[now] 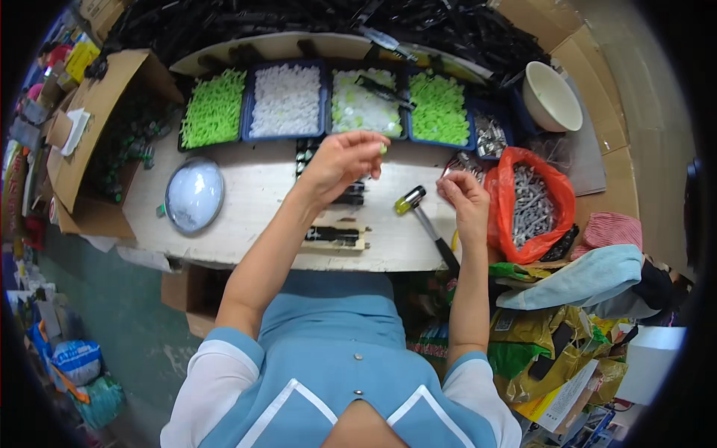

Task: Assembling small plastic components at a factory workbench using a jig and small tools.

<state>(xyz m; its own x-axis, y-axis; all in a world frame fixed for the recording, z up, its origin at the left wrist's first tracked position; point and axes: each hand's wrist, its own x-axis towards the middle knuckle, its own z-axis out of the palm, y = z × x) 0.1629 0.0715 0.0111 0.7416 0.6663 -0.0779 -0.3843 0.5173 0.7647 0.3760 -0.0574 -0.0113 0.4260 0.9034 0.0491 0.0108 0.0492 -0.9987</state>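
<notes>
My left hand (345,166) is raised over the middle of the table with its fingers pinched. A small light-green piece (383,148) shows at its fingertips. My right hand (466,200) is closed in a pinch between the hammer and the red bag; whatever it grips is too small to make out. Between my hands lies a hammer (424,216) with a yellow-and-black head and a dark handle. Several black parts (349,196) lie in a row below my left hand, partly hidden by it. Nearer the front edge, a pale wooden block (358,243) bears another black part (331,235).
Trays of green pieces (213,110), white pieces (286,101), mixed pieces (365,104) and more green pieces (439,110) line the back. A red bag (511,160) of grey parts and a white bowl (553,97) stand right. Left are a round lidded dish (194,196) and cardboard box (97,134).
</notes>
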